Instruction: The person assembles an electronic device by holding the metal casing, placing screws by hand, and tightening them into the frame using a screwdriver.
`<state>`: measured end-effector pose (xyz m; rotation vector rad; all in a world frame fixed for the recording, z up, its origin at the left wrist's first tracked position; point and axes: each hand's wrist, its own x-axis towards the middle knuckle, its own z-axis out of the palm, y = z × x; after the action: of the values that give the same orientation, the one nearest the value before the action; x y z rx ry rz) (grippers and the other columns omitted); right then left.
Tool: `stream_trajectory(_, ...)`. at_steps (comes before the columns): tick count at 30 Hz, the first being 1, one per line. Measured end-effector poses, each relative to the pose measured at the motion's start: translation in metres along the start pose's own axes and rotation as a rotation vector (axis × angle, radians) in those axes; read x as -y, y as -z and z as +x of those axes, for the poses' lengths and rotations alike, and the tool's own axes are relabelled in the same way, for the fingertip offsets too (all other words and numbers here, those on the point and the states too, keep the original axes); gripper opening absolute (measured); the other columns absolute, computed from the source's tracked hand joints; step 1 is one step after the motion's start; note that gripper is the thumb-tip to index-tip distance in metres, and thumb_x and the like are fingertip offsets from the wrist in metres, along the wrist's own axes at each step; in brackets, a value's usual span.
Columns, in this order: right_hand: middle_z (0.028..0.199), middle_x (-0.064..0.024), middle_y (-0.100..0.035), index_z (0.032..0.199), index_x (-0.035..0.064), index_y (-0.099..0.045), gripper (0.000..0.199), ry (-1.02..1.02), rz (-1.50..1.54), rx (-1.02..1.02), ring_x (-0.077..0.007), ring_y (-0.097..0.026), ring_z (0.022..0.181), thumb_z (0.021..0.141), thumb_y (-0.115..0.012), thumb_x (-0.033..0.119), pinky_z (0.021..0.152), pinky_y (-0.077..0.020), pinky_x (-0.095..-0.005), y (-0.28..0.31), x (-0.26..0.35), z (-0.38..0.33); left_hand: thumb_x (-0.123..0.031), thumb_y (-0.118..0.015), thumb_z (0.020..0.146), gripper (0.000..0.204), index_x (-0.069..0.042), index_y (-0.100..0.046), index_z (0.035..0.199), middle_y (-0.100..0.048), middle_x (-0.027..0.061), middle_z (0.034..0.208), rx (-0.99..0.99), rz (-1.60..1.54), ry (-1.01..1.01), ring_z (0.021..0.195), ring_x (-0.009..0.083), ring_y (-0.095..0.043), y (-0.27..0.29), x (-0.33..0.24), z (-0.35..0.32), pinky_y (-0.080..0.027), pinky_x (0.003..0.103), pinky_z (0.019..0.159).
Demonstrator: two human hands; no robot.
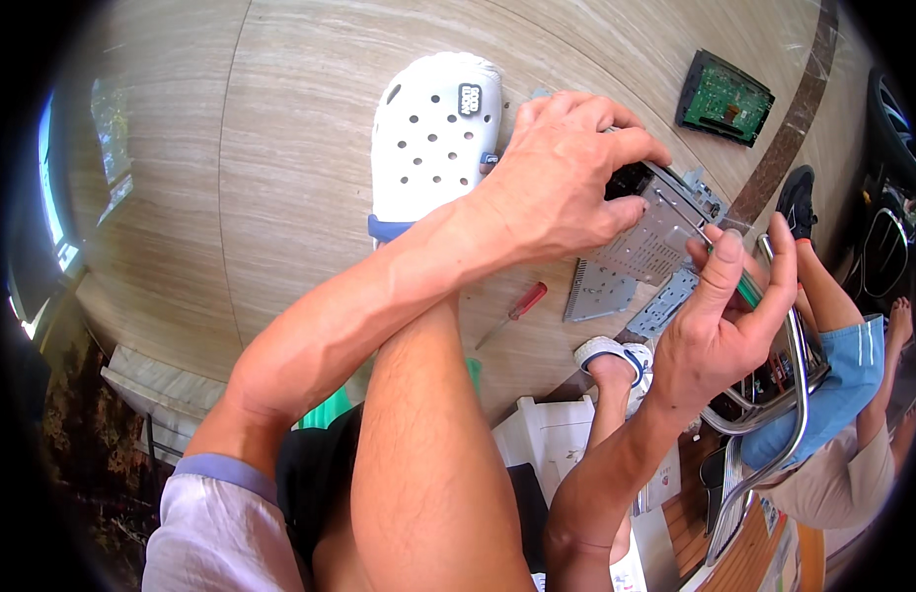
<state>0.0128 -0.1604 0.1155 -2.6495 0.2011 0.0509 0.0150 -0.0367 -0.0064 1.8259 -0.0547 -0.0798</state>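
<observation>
My left hand [567,178] reaches across my bent leg and grips a silver metal device housing [650,242] from its far left side, thumb on its top face. The housing is tilted, with slots and a dark opening near my fingers. At its right side my right hand [725,316] is closed around a slim tool with a green handle [748,288], seemingly a screwdriver. The tool's tip is lost against the housing. Beneath and beside the housing lie a ridged metal plate [596,293] and a perforated metal plate [663,304].
A red-handled screwdriver [525,301] lies on the tiled floor near my shin. My white clog [436,148] stands at left of the work. A green circuit board [726,97] in a black frame sits far right. Another person in blue shorts [823,390] sits by a metal-framed chair [801,395].
</observation>
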Motion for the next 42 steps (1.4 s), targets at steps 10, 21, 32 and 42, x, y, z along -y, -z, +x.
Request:
stream_trajectory(10,0.119,-0.0205,-0.066,0.141,-0.0048,-0.041,0.043,0.130,0.132,0.038,-0.0237,-0.067,0.106,0.103,-0.055,0.010,0.090,-0.0560,-0.0321,0.002,-0.008,-0.002,-0.018,-0.079,0.074,0.079,-0.015,-0.046,0.146,-0.060,0.0141,0.128,-0.008,-0.085,0.028,0.120,0.0360,-0.052,0.002,0.002,0.000,-0.038,0.046,0.106)
stream_trajectory(21,0.115,-0.0190,-0.069,0.138,-0.0056,-0.045,0.039,0.240,0.318,-0.047,-0.0216,-0.068,0.103,0.103,-0.055,0.010,0.086,-0.0565,-0.0307,-0.005,-0.014,-0.001,-0.019,-0.081,0.073,0.082,-0.014,-0.046,0.146,-0.061,0.0154,0.128,-0.023,-0.064,0.032,0.119,0.0374,-0.053,0.002,0.004,0.000,-0.041,0.046,0.106)
stream_trajectory(32,0.115,-0.0191,-0.068,0.134,-0.0064,-0.049,0.036,0.150,0.140,-0.050,-0.0236,-0.069,0.102,0.101,-0.057,0.006,0.084,-0.0582,-0.0325,-0.006,-0.014,0.002,-0.020,-0.081,0.072,0.080,-0.013,-0.048,0.145,-0.061,0.0150,0.127,-0.030,-0.056,0.032,0.120,0.0366,-0.052,0.001,0.005,-0.001,-0.041,0.045,0.106)
stream_trajectory(42,0.106,-0.0164,-0.072,0.122,-0.0035,-0.061,0.028,0.113,0.057,-0.079,-0.0211,-0.072,0.091,0.095,-0.066,0.002,0.078,-0.0590,-0.0319,0.002,-0.017,-0.001,-0.019,-0.081,0.073,0.079,-0.013,-0.049,0.144,-0.062,0.0144,0.126,-0.040,-0.062,0.018,0.119,0.0358,-0.053,0.001,0.005,0.000,-0.041,0.045,0.105)
